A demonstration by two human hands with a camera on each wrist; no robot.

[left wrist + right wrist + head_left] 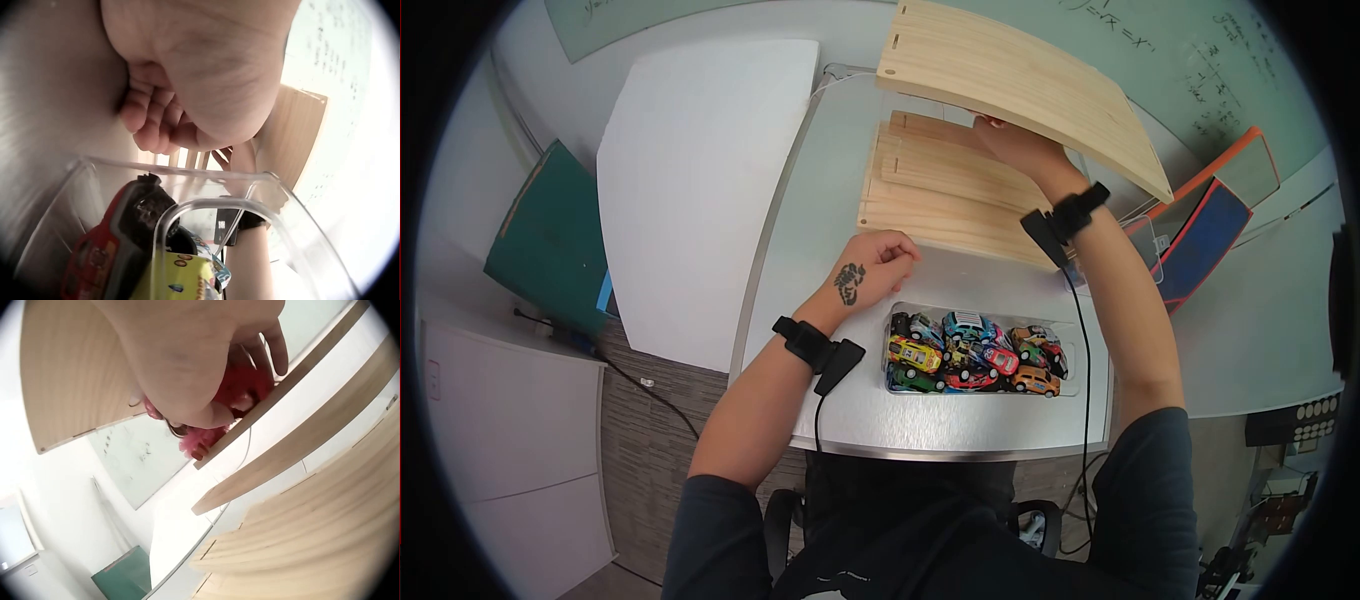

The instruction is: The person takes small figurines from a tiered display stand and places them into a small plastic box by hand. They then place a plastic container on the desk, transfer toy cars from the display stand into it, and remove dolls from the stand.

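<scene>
My right hand [1028, 155] reaches between the tiers of a light wooden shelf [1010, 75], under its top board. In the right wrist view, its fingers and thumb curl round a bunch of red and pink frilly things [203, 436] with a metal ring among them, at a narrow wooden board. Their exact kind cannot be made out. My left hand [875, 265] rests on the table, loosely curled and holding nothing. In front of it stands a clear plastic box [1072, 365] full of small toy cars [967, 350]; a red car [97, 253] shows close up in the left wrist view.
The silver table [850, 420] carries the shelf at its back. A white board [690, 200] stands to the left, with a green panel [555, 240] beyond it. Orange- and red-edged bins [1215, 235] stand at the right. Cables run from both wrist cameras.
</scene>
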